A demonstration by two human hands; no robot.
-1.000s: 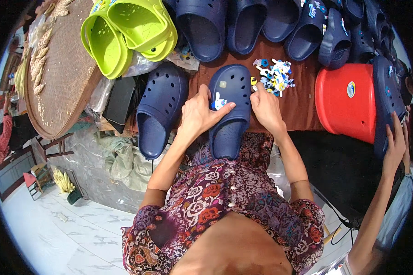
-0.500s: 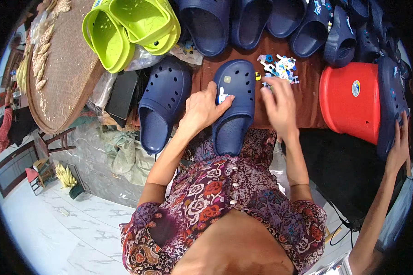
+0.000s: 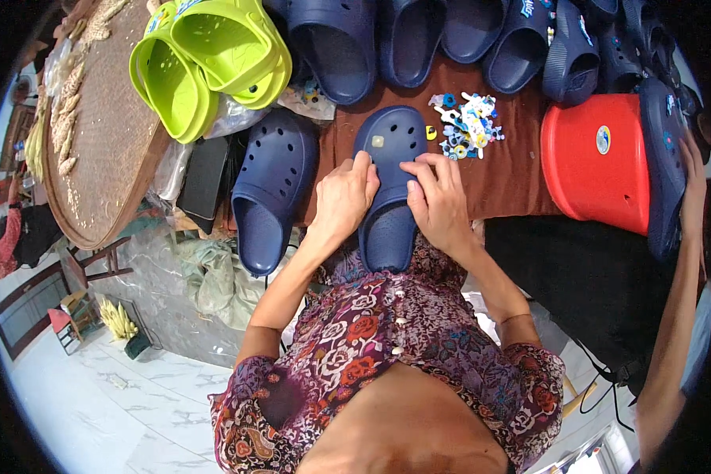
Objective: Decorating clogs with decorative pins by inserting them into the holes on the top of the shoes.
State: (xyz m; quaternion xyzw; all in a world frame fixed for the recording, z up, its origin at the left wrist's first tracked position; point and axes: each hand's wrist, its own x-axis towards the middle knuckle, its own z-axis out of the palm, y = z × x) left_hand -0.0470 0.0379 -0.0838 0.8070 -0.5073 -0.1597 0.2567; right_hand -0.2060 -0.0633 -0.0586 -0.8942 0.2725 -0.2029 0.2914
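Observation:
A navy blue clog (image 3: 385, 170) lies in front of me with its toe pointing away, a small pale square piece (image 3: 378, 142) on its top among the holes. My left hand (image 3: 344, 199) is closed on the clog's left side, thumb and forefinger near its upper. On the opposite side, my right hand (image 3: 441, 197) has its fingers curled against the clog's right edge. Whether either hand also pinches a small charm is hidden. A matching navy clog (image 3: 273, 178) rests to the left. Beyond my right hand sits a pile of small coloured shoe charms (image 3: 472, 122), with a yellow charm (image 3: 430, 133) apart from it.
Lime green clogs (image 3: 205, 59) stand at the far left beside a round woven tray (image 3: 107, 134). Several navy clogs (image 3: 332, 51) line the back of the brown cloth (image 3: 513, 178). At right, another person's hand (image 3: 694, 186) touches a navy clog (image 3: 662, 170) against a red bucket (image 3: 592, 154).
My right hand has come from beside the charm pile to the clog's right edge. The white charm under my left thumb no longer shows. The whole view has shifted slightly.

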